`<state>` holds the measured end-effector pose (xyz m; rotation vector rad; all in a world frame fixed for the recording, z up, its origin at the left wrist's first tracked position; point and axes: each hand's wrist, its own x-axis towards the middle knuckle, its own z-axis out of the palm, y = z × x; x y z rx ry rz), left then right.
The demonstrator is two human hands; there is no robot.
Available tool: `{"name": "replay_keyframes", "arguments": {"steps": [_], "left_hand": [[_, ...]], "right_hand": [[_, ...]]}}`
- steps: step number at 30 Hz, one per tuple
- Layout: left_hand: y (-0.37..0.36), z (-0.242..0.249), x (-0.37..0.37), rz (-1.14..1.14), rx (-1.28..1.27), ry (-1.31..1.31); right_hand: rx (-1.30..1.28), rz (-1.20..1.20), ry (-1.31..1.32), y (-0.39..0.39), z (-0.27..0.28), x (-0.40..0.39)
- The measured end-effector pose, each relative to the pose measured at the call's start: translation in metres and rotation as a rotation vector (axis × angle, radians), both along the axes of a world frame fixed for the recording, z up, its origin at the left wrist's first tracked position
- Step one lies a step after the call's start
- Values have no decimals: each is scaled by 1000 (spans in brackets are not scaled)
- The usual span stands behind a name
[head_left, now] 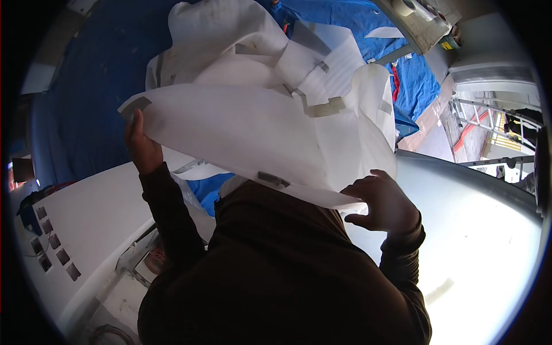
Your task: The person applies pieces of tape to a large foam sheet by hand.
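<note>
A large white foam sheet (230, 129) with patches of grey tape spreads in loose folds in front of my body. At its left corner, my left hand (144, 146) is closed on the edge beside a strip of grey tape (136, 107); most of its fingers are hidden. My right hand (386, 201) pinches the near edge on the right, thumb below and fingers above. Between the hands, a dark piece of tape (272, 179) sticks to that edge. More crumpled layers (224, 34) of the sheet pile up beyond.
A blue tarp (86, 98) covers the floor. Rolls stand on a wooden table (422, 31) at the upper right. A ladder (489, 118) is farther right. White panels (95, 215) flank me, the left one bearing several small dark squares. A red strap (395, 80) lies on the tarp.
</note>
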<state>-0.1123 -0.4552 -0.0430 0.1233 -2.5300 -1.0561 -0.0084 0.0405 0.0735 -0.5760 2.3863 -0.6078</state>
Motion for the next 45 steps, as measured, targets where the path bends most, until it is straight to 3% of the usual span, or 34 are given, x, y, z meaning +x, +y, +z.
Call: {"name": "replay_keyframes", "arguments": {"steps": [1,2,3,5,7,9,12,14,15,18,21,23,24,25,27,28,29,30,32,33,35,37,38,39,41,43,44,45], "left_hand": [[1,5,4,-6,-178,0],[6,9,6,-8,-179,-4],[14,13,9,82,189,7],[21,23,7,173,559,24],[22,32,6,248,1028,125],[14,36,10,269,999,123],[16,43,13,286,953,126],[12,41,17,284,942,133],[4,35,20,305,820,118],[-10,29,29,309,656,104],[-23,29,42,309,518,77],[-20,39,41,339,705,16],[-16,40,41,338,689,36],[-16,41,44,338,681,32],[-18,46,44,302,404,-23],[-16,50,42,282,395,-25],[-10,57,41,272,458,-47],[-8,62,41,270,526,-55],[-23,64,49,251,449,-58],[-30,66,53,241,381,-71],[-37,67,67,260,303,-36],[-65,46,84,314,421,-299],[-79,41,82,336,23,-621],[-91,17,87,303,-407,-562],[-44,26,67,526,-943,-697],[-25,32,28,259,-659,-255],[25,59,8,176,-496,-210],[61,69,-8,-46,-443,-128]], "right_hand": [[130,4,12,5,1,-3],[206,-17,107,17,-5,-4],[288,-96,66,25,-3,-8],[354,-134,224,64,-29,-4],[436,-166,214,110,-52,-2],[550,-401,-137,147,-73,-13],[757,-423,48,204,-121,-3],[493,-601,-392,263,-170,4],[562,-672,-718,224,-143,-18],[266,-808,-902,225,-165,5],[471,-699,-809,215,-158,5],[645,-496,-842,208,-143,-17],[788,-269,-489,224,-153,-17],[788,-264,-370,219,-155,-39],[511,-514,531,169,-150,-85],[160,-534,864,125,-155,-118],[-24,-536,805,111,-204,-138],[349,-405,745,100,-248,-132],[991,-227,319,103,-335,-139],[1022,-409,114,125,-376,-144],[829,-569,47,120,-332,-150],[214,-241,-74,147,-303,-170],[111,-270,34,130,-261,-180],[142,-170,101,122,-230,-191],[102,-60,50,93,-173,-203],[47,-34,64,61,-129,-200],[-2,-15,58,47,-106,-196],[-19,-15,-35,33,-83,-194]]}}
